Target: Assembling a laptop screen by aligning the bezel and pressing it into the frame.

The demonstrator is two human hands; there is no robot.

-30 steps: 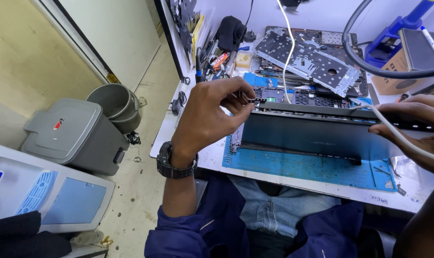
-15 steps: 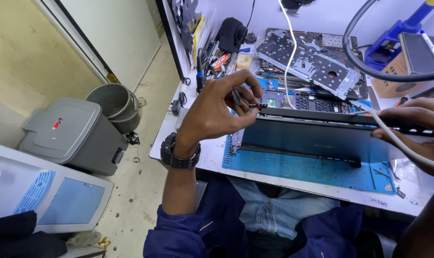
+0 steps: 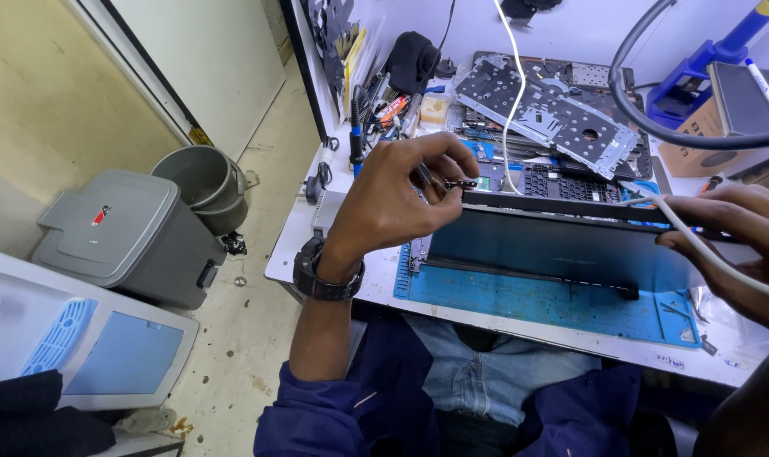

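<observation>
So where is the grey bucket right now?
In the head view, the grey bucket sits on the floor at the left, tucked behind the grey lidded bin and beside the white workbench, left of the left hand.

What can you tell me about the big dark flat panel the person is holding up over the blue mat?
The dark flat rectangular panel looks smooth and dull blue-grey, with a thin black strip along its top edge. It stands tilted on its lower long edge on the blue work mat. The left hand pinches its top left corner; the right hand grips its right end.
</observation>
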